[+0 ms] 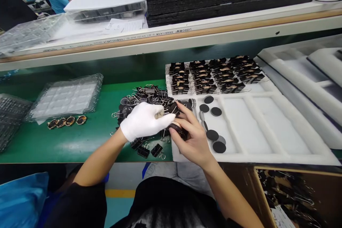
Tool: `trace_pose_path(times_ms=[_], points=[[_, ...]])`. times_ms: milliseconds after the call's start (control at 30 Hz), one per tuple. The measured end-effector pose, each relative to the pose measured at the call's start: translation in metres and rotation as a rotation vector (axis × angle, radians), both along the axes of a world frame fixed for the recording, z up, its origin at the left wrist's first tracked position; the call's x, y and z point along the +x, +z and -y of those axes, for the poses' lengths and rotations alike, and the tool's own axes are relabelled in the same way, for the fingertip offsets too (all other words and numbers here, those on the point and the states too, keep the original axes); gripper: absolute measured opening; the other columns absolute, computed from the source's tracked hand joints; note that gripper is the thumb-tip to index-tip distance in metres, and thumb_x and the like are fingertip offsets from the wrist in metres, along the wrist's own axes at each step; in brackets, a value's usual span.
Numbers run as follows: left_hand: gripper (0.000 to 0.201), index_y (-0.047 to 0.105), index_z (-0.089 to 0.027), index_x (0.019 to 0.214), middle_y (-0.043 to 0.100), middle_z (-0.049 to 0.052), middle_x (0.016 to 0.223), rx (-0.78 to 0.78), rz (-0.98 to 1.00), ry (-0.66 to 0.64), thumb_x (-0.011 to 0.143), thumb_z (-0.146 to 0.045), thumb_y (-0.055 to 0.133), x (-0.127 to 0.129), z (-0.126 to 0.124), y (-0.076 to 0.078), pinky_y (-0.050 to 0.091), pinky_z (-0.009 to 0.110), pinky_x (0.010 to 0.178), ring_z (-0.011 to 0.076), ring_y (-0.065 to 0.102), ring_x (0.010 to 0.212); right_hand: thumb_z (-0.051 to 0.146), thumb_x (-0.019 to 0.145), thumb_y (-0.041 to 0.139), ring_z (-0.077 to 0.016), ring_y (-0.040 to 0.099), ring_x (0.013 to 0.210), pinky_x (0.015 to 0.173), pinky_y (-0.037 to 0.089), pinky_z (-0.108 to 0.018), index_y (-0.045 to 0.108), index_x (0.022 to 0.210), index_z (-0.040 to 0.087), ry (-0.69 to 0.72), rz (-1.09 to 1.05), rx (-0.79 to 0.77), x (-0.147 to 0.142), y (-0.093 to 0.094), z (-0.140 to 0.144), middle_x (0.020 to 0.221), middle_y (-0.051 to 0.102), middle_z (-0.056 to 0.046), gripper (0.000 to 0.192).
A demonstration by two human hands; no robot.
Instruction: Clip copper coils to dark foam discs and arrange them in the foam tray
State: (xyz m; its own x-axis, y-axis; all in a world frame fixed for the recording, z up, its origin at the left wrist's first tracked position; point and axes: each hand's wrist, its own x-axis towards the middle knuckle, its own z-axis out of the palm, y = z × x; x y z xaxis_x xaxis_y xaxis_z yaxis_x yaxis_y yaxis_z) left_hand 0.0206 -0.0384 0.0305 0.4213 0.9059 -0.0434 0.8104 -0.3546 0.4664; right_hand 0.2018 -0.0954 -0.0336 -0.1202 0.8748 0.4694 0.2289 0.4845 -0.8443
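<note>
One bare right hand (195, 139) pinching a dark round part (176, 127), gloved left hand (144, 119) alongside, can't tell its grip tbh.

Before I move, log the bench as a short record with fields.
Left hand: white-gloved, over the clip pile
Right hand: bare, holding a round dark-rimmed piece
Clip pile: black binder clips, on the green tabletop
Foam tray: white, loose black discs toward its left side
Beyond the discs: rows of clipped pieces
Far left: four round pieces beside clear plastic trays
Unclear: whether the left hand grips anything
</note>
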Motion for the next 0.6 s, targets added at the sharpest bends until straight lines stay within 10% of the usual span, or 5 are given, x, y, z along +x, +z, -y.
trace_pose_path(times_ms=[167,333,600], points=[[0.046,0.034,-0.021,0.063,0.033,-0.007,0.052,0.016,-0.021,-0.023,0.092,-0.051,0.053,-0.011,-0.003,-0.002,0.024,0.028,0.054,0.0087,0.031,0.05,0.027,0.097,0.066,-0.0281,0.063,0.13,0.11,0.054,-0.048,0.076,0.112,0.024,0.047,-0.081,-0.138,0.023,0.0,-0.005,0.145,0.063,-0.011,0.018],[0.042,0.035,-0.022,0.066,0.031,-0.008,0.053,0.012,-0.114,-0.196,0.093,-0.049,0.053,-0.023,-0.001,-0.003,0.022,0.027,0.054,0.0091,0.027,0.049,0.031,0.097,0.068,-0.0201,0.074,0.101,0.088,0.062,-0.034,0.075,0.113,0.026,0.125,-0.028,-0.29,0.05,0.008,-0.015,0.111,0.078,-0.004,0.019],[0.046,0.046,-0.021,0.067,0.037,-0.005,0.053,0.068,-0.301,-0.529,0.102,-0.052,0.046,-0.027,0.008,0.005,0.017,0.03,0.052,0.0114,0.025,0.047,0.023,0.097,0.07,-0.0153,0.072,0.086,0.076,0.055,-0.026,0.074,0.104,0.023,0.279,0.241,-0.084,0.067,0.019,-0.022,0.097,0.078,-0.001,0.008]])
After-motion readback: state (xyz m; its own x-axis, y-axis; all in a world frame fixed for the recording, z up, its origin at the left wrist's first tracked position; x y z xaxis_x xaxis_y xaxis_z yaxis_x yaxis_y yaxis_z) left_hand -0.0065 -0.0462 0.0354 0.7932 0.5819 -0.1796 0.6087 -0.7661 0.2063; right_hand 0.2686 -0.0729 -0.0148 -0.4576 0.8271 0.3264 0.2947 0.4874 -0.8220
